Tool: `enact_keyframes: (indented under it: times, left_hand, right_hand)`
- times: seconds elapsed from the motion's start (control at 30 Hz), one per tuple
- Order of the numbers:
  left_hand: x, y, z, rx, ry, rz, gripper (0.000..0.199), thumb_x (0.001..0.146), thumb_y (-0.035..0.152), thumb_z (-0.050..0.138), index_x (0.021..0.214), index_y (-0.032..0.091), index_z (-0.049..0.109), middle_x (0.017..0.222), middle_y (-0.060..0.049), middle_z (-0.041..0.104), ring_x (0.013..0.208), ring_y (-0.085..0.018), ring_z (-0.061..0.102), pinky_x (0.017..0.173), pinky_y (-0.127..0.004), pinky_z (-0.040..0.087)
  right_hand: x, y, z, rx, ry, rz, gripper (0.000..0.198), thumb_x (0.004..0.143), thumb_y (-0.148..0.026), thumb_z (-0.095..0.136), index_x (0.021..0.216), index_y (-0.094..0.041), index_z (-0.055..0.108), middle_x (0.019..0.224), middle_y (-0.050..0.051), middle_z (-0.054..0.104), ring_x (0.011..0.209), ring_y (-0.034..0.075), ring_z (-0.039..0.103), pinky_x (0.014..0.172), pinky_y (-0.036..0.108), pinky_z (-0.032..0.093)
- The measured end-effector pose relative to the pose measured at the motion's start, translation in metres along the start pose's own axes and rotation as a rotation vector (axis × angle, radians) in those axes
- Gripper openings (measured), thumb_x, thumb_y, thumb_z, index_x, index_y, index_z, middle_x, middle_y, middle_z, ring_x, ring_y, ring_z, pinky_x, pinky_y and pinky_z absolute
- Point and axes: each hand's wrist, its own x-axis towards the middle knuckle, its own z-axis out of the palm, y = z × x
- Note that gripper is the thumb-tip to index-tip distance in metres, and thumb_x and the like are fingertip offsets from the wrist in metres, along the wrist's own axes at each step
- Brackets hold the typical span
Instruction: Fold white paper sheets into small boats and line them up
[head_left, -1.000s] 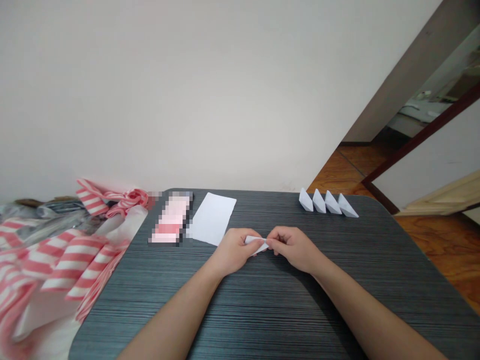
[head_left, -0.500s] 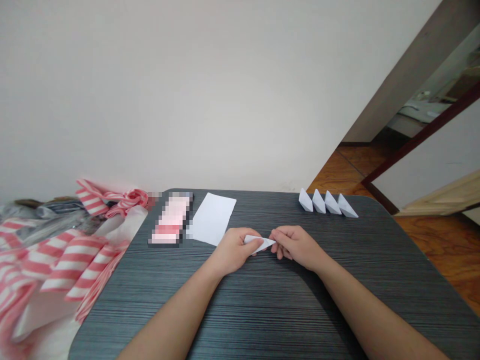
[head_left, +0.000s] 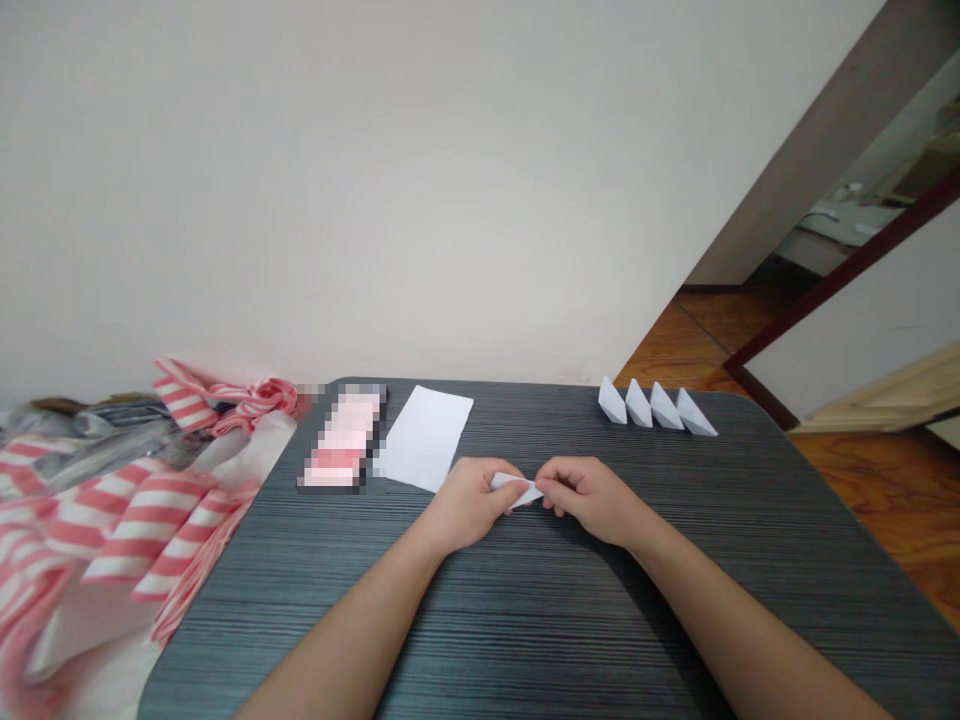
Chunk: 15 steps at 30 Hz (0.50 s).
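A small folded white paper (head_left: pixel 520 492) is held between both hands above the middle of the table. My left hand (head_left: pixel 474 500) is closed on its left part, thumb on top. At its right tip, my right hand (head_left: pixel 586 492) pinches the paper between thumb and forefinger, the other fingers curled. Parts of the paper are covered by my fingers. Just beyond my left hand lies a flat white sheet of paper (head_left: pixel 427 437). Several folded white paper boats (head_left: pixel 639 403) stand in a row at the far right of the table.
The dark wood-grain table (head_left: pixel 510 630) has rounded corners and meets a pale wall (head_left: pixel 450 200). At its far left lies a pixelated phone-like object (head_left: pixel 345 440). Left of the table is a heap of red-and-white striped cloth (head_left: pixel 135 520). Wooden floor (head_left: pixel 892 490) shows on the right.
My right hand has moved slightly left and its fingers now cover more of the paper's right tip. The left hand keeps its hold almost unmoved.
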Motion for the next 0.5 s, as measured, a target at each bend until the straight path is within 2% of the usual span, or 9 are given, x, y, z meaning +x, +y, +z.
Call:
enact_keyframes:
  times: [0.4, 0.5]
  left_hand:
    - [0.0011, -0.0005, -0.0012, -0.022, 0.016, -0.012, 0.029, 0.081, 0.04, 0.051, 0.081, 0.015, 0.066, 0.069, -0.003, 0.063, 0.061, -0.013, 0.054, 0.054, -0.022, 0.039]
    - [0.0013, -0.0003, -0.0018, -0.12, 0.029, -0.017, 0.03, 0.082, 0.041, 0.05, 0.093, 0.016, 0.063, 0.075, -0.003, 0.064, 0.062, -0.013, 0.057, 0.054, -0.022, 0.042]
  right_hand:
    - [-0.0008, -0.0006, -0.0022, -0.141, 0.03, -0.057, 0.02, 0.088, -0.024, 0.046, 0.076, -0.017, 0.061, 0.065, 0.0, 0.061, 0.057, 0.012, 0.056, 0.054, 0.022, 0.041]
    - [0.0004, 0.0015, -0.0047, -0.137, 0.072, -0.052, 0.02, 0.088, -0.024, 0.045, 0.074, -0.017, 0.058, 0.063, 0.0, 0.06, 0.056, 0.011, 0.055, 0.054, 0.022, 0.041]
